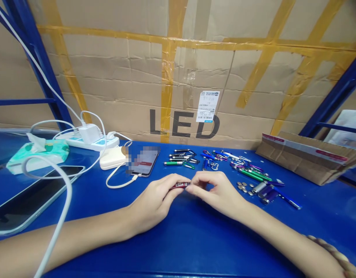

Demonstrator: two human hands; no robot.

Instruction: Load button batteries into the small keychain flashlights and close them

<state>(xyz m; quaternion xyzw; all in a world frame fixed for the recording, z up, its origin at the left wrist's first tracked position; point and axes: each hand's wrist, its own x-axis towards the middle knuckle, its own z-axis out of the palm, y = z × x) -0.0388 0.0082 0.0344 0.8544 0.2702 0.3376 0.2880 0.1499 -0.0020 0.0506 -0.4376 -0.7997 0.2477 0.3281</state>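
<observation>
My left hand [156, 199] is closed round a small red keychain flashlight [179, 185], held level just above the blue table [178, 247]. My right hand [217, 191] pinches the right end of that same flashlight with thumb and forefinger. Beyond my hands lie several small keychain flashlights [180, 157] in green, black, blue and purple. To the right of my right hand sit several button batteries [244, 187] and loose purple and silver flashlight parts [266, 192].
A phone [144, 161] on a white cable lies behind my left hand, beside a white charger box [112, 158]. A power strip [91, 141], a tissue pack [38, 152] and a tablet [27, 197] are at left. A flat cardboard box [305, 156] lies right; a large "LED" carton [178, 77] forms the back.
</observation>
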